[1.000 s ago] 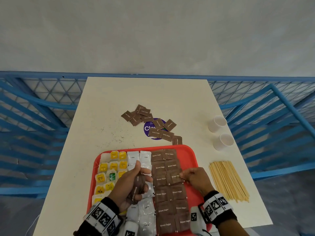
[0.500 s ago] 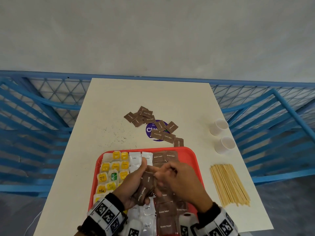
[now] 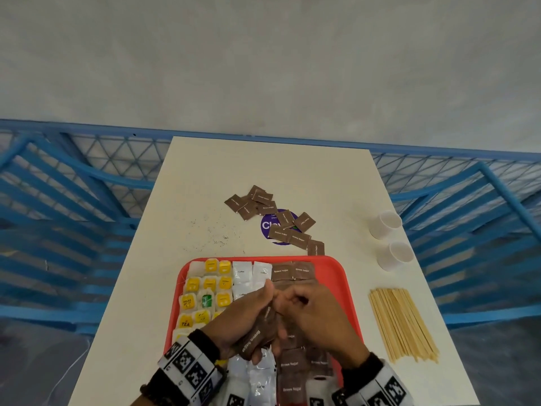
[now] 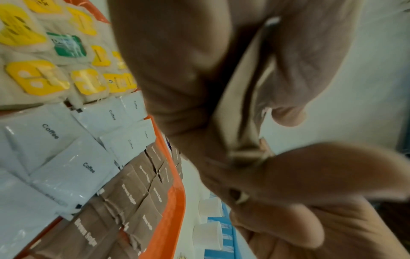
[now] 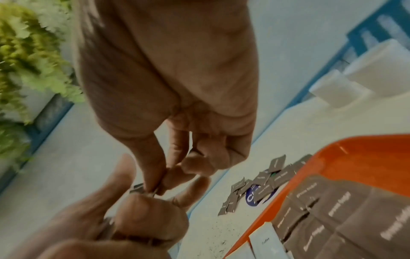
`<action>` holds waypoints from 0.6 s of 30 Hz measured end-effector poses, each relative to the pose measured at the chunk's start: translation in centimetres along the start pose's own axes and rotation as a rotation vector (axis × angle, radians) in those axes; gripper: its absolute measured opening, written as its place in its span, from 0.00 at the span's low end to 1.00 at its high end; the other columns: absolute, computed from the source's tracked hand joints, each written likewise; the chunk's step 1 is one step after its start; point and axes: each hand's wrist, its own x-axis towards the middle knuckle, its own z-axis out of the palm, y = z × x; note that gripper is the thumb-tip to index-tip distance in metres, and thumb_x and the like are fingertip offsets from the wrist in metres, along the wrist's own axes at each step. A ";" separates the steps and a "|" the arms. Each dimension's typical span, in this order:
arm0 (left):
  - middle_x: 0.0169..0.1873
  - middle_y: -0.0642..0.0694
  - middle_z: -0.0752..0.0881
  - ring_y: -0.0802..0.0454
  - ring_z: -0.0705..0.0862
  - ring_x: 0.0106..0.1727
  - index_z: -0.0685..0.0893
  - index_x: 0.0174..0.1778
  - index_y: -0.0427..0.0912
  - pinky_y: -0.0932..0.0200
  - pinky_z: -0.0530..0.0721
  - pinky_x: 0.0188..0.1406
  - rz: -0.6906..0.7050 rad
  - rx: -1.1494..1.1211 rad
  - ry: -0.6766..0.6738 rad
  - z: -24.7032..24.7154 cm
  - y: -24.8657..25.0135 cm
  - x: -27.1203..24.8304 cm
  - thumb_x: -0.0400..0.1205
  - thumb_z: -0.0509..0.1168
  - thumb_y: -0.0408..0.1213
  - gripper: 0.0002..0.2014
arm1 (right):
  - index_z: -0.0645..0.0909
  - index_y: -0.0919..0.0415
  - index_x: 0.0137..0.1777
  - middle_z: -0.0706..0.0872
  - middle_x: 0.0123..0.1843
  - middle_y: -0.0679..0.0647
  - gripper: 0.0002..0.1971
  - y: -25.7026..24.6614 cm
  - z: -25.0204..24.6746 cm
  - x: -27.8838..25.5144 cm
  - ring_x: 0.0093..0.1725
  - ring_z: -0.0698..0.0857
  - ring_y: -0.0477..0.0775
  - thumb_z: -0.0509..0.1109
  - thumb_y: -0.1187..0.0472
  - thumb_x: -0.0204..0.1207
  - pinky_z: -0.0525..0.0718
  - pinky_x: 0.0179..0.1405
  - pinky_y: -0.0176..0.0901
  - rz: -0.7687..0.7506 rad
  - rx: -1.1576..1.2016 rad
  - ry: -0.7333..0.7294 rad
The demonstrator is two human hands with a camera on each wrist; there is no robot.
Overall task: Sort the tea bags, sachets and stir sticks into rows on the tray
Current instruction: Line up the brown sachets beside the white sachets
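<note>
My left hand (image 3: 262,307) grips a small stack of brown sugar sachets (image 3: 257,335) above the middle of the red tray (image 3: 348,276). My right hand (image 3: 281,303) meets it and pinches the top edge of one sachet in that stack (image 5: 153,190). In the left wrist view the stack (image 4: 239,98) shows edge-on between thumb and fingers. On the tray lie columns of yellow tea bags (image 3: 209,284), white coffee sachets (image 3: 241,272) and brown sugar sachets (image 3: 292,271). Both hands hide the middle of the rows. Wooden stir sticks (image 3: 401,323) lie on the table to the right of the tray.
Several loose brown sachets (image 3: 275,218) lie scattered beyond the tray around a purple sticker. Two white paper cups (image 3: 385,224) (image 3: 395,254) stand near the table's right edge. Dark crumbs dot the table left of the sachets. Blue railings surround the table.
My right hand left the brown sachet rows on the tray and came over to the stack in my left hand, where it now pinches a sachet. The left hand rose slightly.
</note>
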 end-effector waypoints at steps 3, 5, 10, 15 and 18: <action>0.38 0.34 0.86 0.42 0.86 0.28 0.81 0.56 0.36 0.61 0.80 0.16 0.062 0.122 0.047 -0.1 -0.1 -0.6 0.82 0.66 0.53 0.21 | 0.91 0.57 0.39 0.92 0.36 0.46 0.09 0.5 -1.2 0.2 0.37 0.88 0.43 0.73 0.60 0.80 0.84 0.43 0.41 0.052 0.035 0.130; 0.36 0.39 0.86 0.43 0.85 0.29 0.85 0.53 0.37 0.62 0.79 0.16 0.105 0.253 0.084 -0.1 -0.3 -0.8 0.84 0.68 0.47 0.14 | 0.89 0.54 0.35 0.89 0.32 0.43 0.12 0.7 -1.9 0.3 0.33 0.83 0.38 0.73 0.59 0.81 0.80 0.40 0.36 0.073 -0.016 0.101; 0.35 0.44 0.88 0.45 0.84 0.29 0.90 0.47 0.40 0.62 0.78 0.16 0.155 0.401 0.114 -0.1 -0.6 -0.7 0.85 0.69 0.40 0.08 | 0.84 0.53 0.28 0.83 0.27 0.45 0.18 0.8 -2.2 0.3 0.30 0.77 0.43 0.72 0.56 0.81 0.76 0.37 0.41 0.117 0.058 0.085; 0.40 0.37 0.90 0.45 0.79 0.23 0.91 0.46 0.39 0.62 0.74 0.17 0.161 0.213 0.197 0.0 -0.4 -0.5 0.83 0.67 0.49 0.16 | 0.86 0.65 0.38 0.87 0.31 0.50 0.16 0.6 -1.5 -0.3 0.29 0.81 0.49 0.73 0.52 0.79 0.79 0.35 0.38 0.097 0.307 0.135; 0.40 0.33 0.90 0.46 0.78 0.21 0.89 0.45 0.34 0.64 0.72 0.17 0.139 0.174 0.216 0.4 -0.7 -0.1 0.84 0.62 0.54 0.24 | 0.90 0.63 0.45 0.92 0.40 0.55 0.09 0.6 -1.2 -0.7 0.37 0.88 0.58 0.79 0.57 0.74 0.85 0.42 0.43 0.053 0.181 0.067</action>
